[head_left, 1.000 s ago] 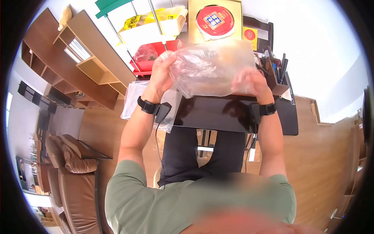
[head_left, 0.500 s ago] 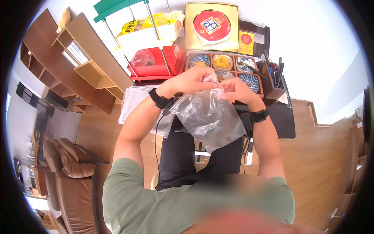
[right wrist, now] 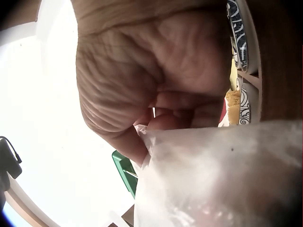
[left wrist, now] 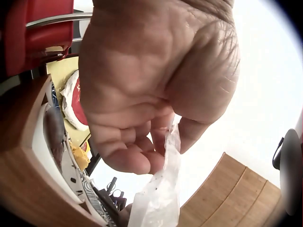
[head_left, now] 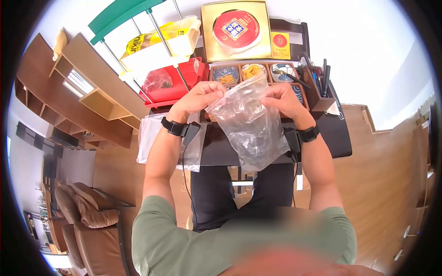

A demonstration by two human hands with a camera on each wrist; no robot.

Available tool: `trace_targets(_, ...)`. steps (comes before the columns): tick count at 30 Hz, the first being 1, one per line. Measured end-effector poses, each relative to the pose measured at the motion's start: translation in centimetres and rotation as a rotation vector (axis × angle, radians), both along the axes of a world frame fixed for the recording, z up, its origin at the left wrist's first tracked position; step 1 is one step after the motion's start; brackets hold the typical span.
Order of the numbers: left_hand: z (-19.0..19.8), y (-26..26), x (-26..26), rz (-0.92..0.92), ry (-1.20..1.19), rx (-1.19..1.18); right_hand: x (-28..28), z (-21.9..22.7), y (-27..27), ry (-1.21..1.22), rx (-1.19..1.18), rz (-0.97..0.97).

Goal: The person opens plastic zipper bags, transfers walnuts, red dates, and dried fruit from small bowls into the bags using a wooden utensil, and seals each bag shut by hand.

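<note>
A clear plastic bag (head_left: 251, 131) hangs between the two hands over the front edge of the dark table, its upper edge slanting up to the right. The left hand (head_left: 202, 97) pinches the bag's upper left corner; in the left wrist view, its thumb and fingers meet on the crinkled film (left wrist: 163, 182). On the other side, the right hand (head_left: 283, 100) grips the bag's right edge between thumb and fingers. In the right wrist view the cloudy sheet (right wrist: 213, 175) spreads below that hand. Behind the bag, a wooden compartment tray (head_left: 268, 76) is partly covered.
Small patterned bowls, one with yellow pieces (head_left: 251, 71), sit in the tray. A gold box (head_left: 209, 37) with a red round package stands behind. Left are a red bin (head_left: 195, 73) and flat plastic bags (head_left: 152, 138); right, a pen holder (head_left: 322, 102).
The bag was stretched wide between the hands, then hung down as the hands came together at its top. Now the hands are apart again, the left one further left.
</note>
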State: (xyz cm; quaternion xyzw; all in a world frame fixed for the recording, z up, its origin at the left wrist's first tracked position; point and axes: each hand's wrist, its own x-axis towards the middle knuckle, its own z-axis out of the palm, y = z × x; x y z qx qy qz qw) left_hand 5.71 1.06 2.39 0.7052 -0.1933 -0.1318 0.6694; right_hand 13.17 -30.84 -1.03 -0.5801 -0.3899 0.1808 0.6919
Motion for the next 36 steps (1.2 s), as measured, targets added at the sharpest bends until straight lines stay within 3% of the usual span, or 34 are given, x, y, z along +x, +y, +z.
trace_targets(4, -0.7, 0.3, -0.1, -0.116, 0.060, -0.100, -0.3, 0.3, 0.0, 0.012, -0.104, 0.025)
trace_targets(8, -1.8, -0.5, -0.3, -0.112, -0.013, -0.069, -0.7, 0.7, 0.1, 0.032, -0.176, 0.024)
trace_targets(12, -2.7, -1.3, -1.2, -0.130, -0.042, -0.218, -0.7, 0.5, 0.2, -0.166, -0.257, 0.141)
trace_targets(14, -2.9, -1.5, -1.6, -0.189, -0.038, -0.174, -2.5, 2.0, 1.3, 0.049, 0.048, 0.097)
trace_targets(16, -3.7, -1.7, -1.5, -0.252, -0.079, -0.152, -2.5, 2.1, 0.9, 0.040, 0.005, 0.134)
trace_targets(18, -3.5, -2.2, -1.7, -0.290, -0.277, 0.106, -2.8, 2.1, 0.7, -0.031, -0.120, 0.199)
trace_targets(20, -2.9, -2.4, -2.5, -0.263, -0.196, 0.126, -3.0, 1.5, 1.3, -0.016, -0.131, 0.186)
trace_targets(22, -2.7, -2.2, -2.6, -0.252, -0.118, 0.259, -2.5, 1.3, 1.5, -0.260, -0.351, 0.309)
trace_targets(26, -2.0, -1.1, -2.8, -0.258, -0.117, 0.166, -2.7, 2.0, 1.4, -0.298, -0.324, 0.261)
trace_targets(28, -2.2, -0.1, -2.6, -0.295, 0.011, 0.078, -2.5, 1.6, 1.1, -0.305, -0.269, 0.186)
trace_targets(30, -2.3, 0.3, -2.1, -0.267, -0.105, 0.063, -2.1, 1.5, 0.9, -0.396, -0.165, 0.056)
trace_targets(32, -2.7, 0.8, -1.6, 0.005, -0.293, 0.003, -2.7, 2.2, 1.1, -0.432, -0.162, -0.015)
trace_targets(34, -2.6, 1.0, -1.7, 0.063, -0.338, 0.013, -2.8, 2.2, 1.3, -0.559, -0.193, -0.101)
trace_targets(36, -2.1, 0.3, -2.0, 0.275, -0.626, 0.026, -3.2, 2.2, 1.5, -0.574, -0.209, -0.140)
